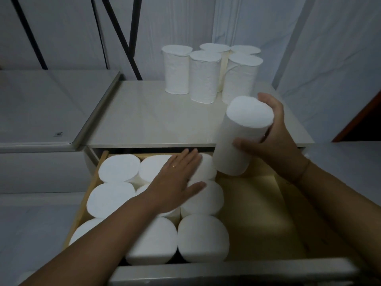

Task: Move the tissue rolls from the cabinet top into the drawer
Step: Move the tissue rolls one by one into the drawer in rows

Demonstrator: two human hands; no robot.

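Drawer (257, 205) open — right hand (274, 139) wraps tilted roll (241, 139) (thumb in front).

Left hand (177, 180) lies flat, fingers spread; right hand (268, 137) is curled in a grip.

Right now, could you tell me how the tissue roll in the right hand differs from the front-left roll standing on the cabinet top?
The held roll is lifted and tilted, gripped by the right hand above the open drawer; the front-left roll stands upright, untouched, on the cabinet top. The held roll's top looks smooth, while the standing roll's top looks loose at the edge. Both are white cylinders.
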